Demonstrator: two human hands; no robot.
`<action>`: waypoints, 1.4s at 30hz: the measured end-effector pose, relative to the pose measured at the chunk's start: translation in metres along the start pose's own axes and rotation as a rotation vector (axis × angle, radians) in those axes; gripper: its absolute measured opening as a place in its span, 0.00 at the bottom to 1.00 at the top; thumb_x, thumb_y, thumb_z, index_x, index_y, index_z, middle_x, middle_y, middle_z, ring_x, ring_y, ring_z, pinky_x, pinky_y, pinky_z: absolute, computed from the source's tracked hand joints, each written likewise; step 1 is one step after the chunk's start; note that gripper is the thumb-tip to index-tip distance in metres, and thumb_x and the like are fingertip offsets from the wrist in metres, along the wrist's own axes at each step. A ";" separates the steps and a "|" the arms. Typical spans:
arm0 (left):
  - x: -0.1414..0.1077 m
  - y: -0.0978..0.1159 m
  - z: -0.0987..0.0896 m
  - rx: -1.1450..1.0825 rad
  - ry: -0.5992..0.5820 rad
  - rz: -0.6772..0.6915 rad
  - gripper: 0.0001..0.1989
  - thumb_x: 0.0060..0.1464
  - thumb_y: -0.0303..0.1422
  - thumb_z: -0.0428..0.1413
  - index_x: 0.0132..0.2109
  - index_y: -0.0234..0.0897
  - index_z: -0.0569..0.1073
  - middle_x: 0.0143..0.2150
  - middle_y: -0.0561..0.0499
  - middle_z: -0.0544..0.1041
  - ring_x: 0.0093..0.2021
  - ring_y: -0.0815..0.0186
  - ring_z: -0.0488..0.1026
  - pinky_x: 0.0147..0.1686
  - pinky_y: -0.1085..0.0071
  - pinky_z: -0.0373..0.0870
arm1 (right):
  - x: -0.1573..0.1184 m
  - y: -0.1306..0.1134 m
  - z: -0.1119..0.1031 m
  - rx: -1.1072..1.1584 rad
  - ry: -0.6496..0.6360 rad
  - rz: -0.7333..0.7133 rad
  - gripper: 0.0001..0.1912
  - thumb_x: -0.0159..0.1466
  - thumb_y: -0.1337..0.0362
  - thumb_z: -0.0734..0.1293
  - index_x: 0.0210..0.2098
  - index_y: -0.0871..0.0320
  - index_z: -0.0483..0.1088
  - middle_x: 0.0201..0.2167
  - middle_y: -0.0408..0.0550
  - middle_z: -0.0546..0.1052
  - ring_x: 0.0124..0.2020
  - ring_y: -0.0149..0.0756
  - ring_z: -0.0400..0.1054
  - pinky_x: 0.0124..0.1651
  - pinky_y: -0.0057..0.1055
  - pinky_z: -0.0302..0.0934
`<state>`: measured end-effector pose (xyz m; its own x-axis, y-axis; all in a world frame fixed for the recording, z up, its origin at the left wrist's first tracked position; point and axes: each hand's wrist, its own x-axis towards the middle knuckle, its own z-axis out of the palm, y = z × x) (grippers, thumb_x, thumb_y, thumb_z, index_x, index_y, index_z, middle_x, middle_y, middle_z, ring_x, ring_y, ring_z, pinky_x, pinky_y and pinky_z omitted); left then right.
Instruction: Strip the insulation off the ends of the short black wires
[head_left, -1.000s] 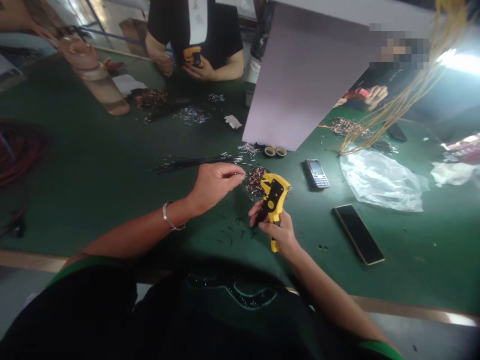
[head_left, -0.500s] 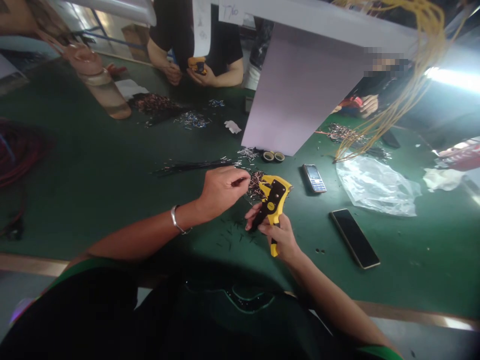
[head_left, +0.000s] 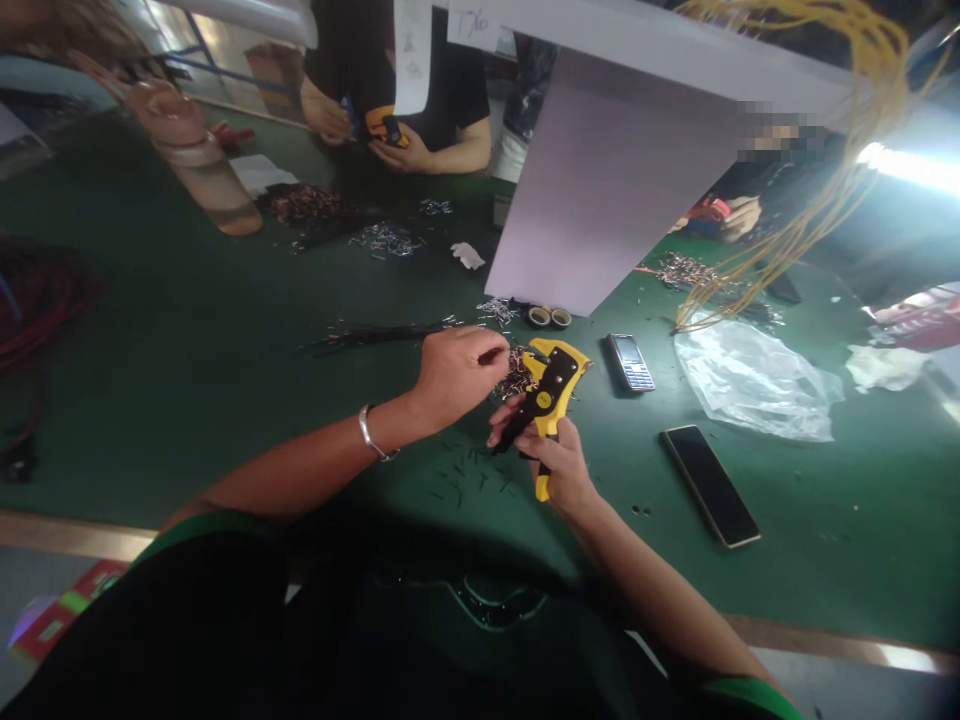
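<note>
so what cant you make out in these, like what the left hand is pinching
From the head view:
- left hand: whatever it pinches is hidden by its fingers and too small to see
- yellow wire stripper: the right hand hides much of its handles
- pile of cut wire pieces: partly hidden by the left hand and stripper; single pieces too small to tell apart
- paper sign: cut off by the top edge
- pixelated patch: blurred out

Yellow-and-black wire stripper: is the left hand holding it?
No, the right hand grips the yellow-and-black wire stripper; the left hand is beside it.
</note>
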<state>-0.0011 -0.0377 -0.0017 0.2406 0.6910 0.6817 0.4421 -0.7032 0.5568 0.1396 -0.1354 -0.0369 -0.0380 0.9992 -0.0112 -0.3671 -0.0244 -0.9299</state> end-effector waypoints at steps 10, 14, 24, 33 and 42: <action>-0.008 -0.001 0.003 0.001 -0.040 -0.039 0.11 0.49 0.22 0.53 0.25 0.36 0.76 0.24 0.53 0.77 0.25 0.71 0.71 0.27 0.74 0.65 | 0.010 0.004 0.002 -0.061 0.054 -0.048 0.18 0.50 0.69 0.68 0.41 0.57 0.70 0.33 0.47 0.78 0.30 0.40 0.71 0.40 0.42 0.66; -0.012 0.004 0.005 -0.012 -0.076 -0.068 0.10 0.48 0.22 0.53 0.26 0.37 0.77 0.23 0.53 0.77 0.24 0.72 0.70 0.27 0.75 0.65 | 0.012 0.009 0.000 -0.146 0.103 -0.068 0.12 0.49 0.67 0.69 0.35 0.56 0.71 0.23 0.41 0.72 0.24 0.36 0.66 0.35 0.37 0.66; -0.020 0.014 0.005 0.014 -0.125 -0.032 0.09 0.51 0.24 0.54 0.28 0.37 0.78 0.24 0.53 0.77 0.24 0.72 0.71 0.27 0.74 0.64 | 0.014 0.010 -0.001 -0.316 0.165 -0.099 0.07 0.48 0.67 0.68 0.29 0.57 0.70 0.21 0.39 0.70 0.22 0.30 0.60 0.27 0.28 0.59; -0.023 0.017 0.005 0.008 -0.166 -0.045 0.11 0.52 0.25 0.53 0.28 0.37 0.78 0.25 0.52 0.78 0.25 0.71 0.71 0.27 0.73 0.64 | 0.013 0.004 0.001 -0.462 0.183 -0.180 0.04 0.49 0.67 0.66 0.26 0.58 0.69 0.19 0.39 0.70 0.22 0.31 0.63 0.27 0.28 0.59; -0.022 0.019 0.005 -0.019 -0.160 -0.025 0.11 0.51 0.24 0.52 0.26 0.37 0.77 0.24 0.53 0.77 0.24 0.72 0.69 0.26 0.74 0.62 | 0.013 0.006 0.000 -0.561 0.260 -0.208 0.06 0.50 0.63 0.67 0.27 0.56 0.65 0.19 0.40 0.73 0.20 0.32 0.65 0.24 0.29 0.61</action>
<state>0.0060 -0.0658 -0.0087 0.3651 0.7249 0.5841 0.4336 -0.6877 0.5824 0.1368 -0.1227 -0.0422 0.2334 0.9579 0.1670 0.2013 0.1204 -0.9721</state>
